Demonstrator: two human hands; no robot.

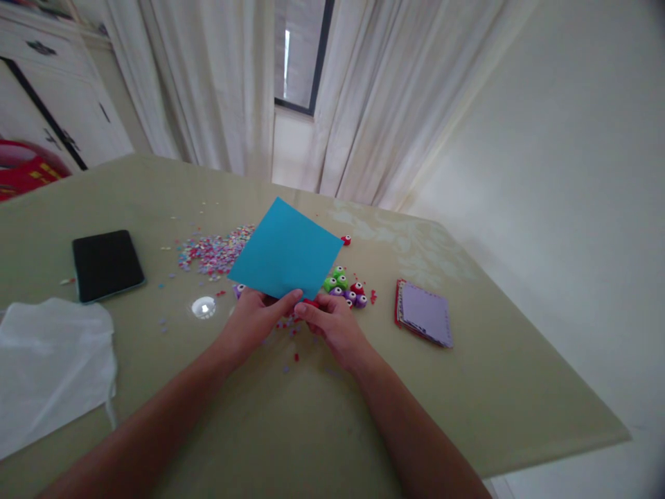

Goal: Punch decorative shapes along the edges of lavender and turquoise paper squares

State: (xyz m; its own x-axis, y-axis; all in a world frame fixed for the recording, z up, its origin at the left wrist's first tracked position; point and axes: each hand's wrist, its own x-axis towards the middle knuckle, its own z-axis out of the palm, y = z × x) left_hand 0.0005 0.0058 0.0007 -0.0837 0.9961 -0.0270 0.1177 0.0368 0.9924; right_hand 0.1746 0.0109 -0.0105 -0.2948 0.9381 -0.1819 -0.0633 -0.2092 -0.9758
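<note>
Fingers [289, 299] pinched close at the near corner of a blue sheet [288, 249].
Held up above the table [228, 443], the sheet has its lower edge in the left hand [252, 319], while the right hand [337, 324] grips a red piece [310, 303] at that corner; whether it also grips paper is hard to tell. The sheet looks light and thin, stiff enough to stand out flat but easily creased, so a gentle hold near the edge should suit. Confetti [218, 253] lies beyond, eyed pieces [339, 281] just beside the right hand.
</note>
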